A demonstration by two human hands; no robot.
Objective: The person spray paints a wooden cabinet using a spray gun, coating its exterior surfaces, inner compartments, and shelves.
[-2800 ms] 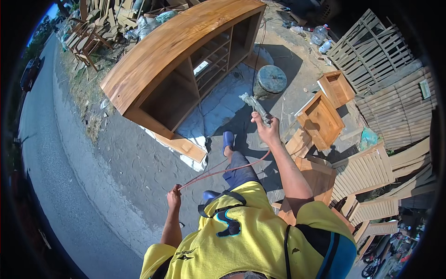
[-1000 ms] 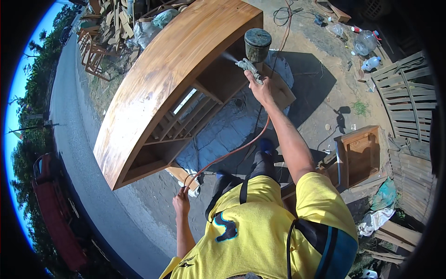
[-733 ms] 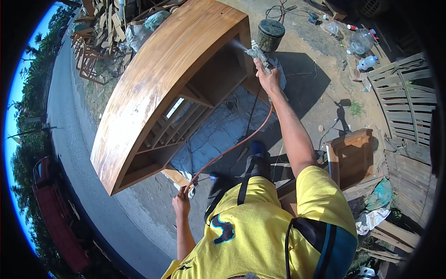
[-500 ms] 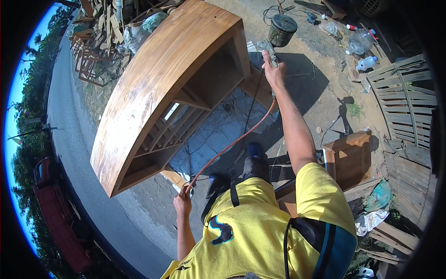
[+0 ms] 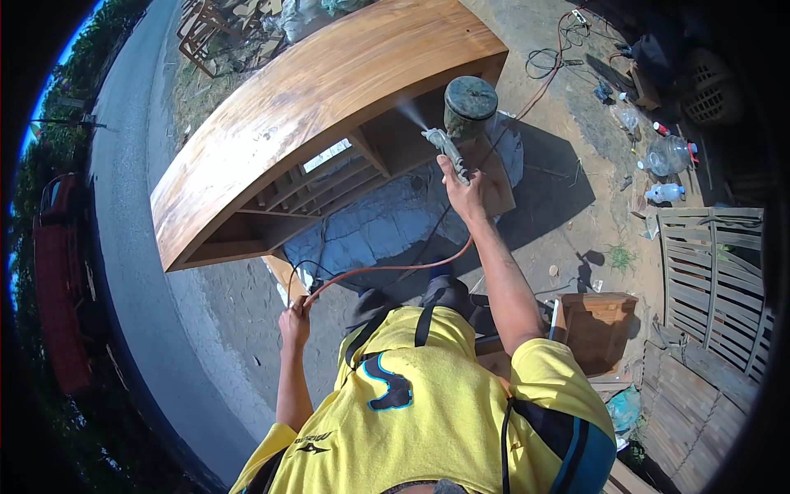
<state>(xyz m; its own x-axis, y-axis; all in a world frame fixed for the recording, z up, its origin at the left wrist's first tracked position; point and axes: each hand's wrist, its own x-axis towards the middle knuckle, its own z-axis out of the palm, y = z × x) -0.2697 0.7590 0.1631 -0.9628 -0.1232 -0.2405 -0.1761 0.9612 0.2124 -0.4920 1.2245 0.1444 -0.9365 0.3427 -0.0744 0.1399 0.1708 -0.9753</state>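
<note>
My right hand [image 5: 466, 189] is stretched forward, gripping a metal spray gun [image 5: 454, 132] with a dark round cup on top. A fine mist leaves its nozzle toward the inside of a long curved wooden cabinet [image 5: 313, 115] with open shelves. An orange air hose [image 5: 387, 269] runs from the gun back to my left hand [image 5: 295, 317], which holds it low at my left side. I wear a yellow shirt [image 5: 428, 403].
The cabinet stands on a grey tarp [image 5: 378, 230] over dirt ground. A small wooden box [image 5: 597, 325] and wooden pallets [image 5: 712, 280] lie at right, plastic bottles [image 5: 671, 177] and cables farther back. A paved road [image 5: 132, 247] and red vehicle [image 5: 58, 280] are at left.
My right hand has swung the spray gun left and nearer, from the cabinet's far right end to its open shelf section. The left hand stays on the hose.
</note>
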